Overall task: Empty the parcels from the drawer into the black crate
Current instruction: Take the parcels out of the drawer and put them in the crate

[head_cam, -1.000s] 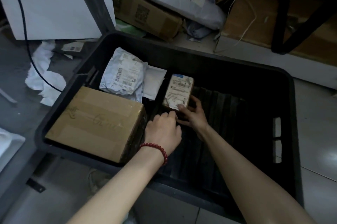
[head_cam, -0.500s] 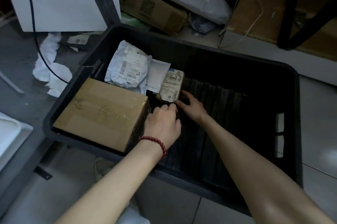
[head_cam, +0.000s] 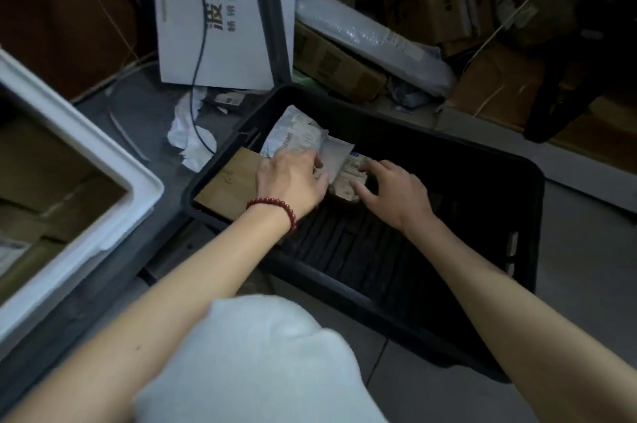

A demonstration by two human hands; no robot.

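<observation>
At 9 o'clock in the view stands the drawer [head_cam: 103, 215], white with a thick rim, and the brown cardboard inside it is too dim to count. At 11 o'clock one white box [head_cam: 224, 9] with dark print leans upright, one black cable [head_cam: 198, 43] hangs across it, and crumpled paper [head_cam: 186, 143] lies just below. The crate [head_cam: 517, 250] fills the middle and right: black, rectangular, with a ribbed floor and slots in its 3 o'clock wall. It holds four parcels, all packed into its 10 o'clock corner. These are one taped brown box [head_cam: 231, 181], one grey bag [head_cam: 296, 136] with a barcode label, one white envelope [head_cam: 336, 153] and one small parcel [head_cam: 351, 178] with a printed label. The left hand [head_cam: 293, 181], with one red bracelet [head_cam: 275, 207] on the wrist, lies over the brown box with its fingers bent onto the envelope's edge. Blur hides whether it grips. The right hand [head_cam: 396, 195], at 3 o'clock of the left, holds the small parcel between thumb and forefinger, the other fingers spread. A pale cloth [head_cam: 258, 364] bulges at 6 o'clock.
</observation>
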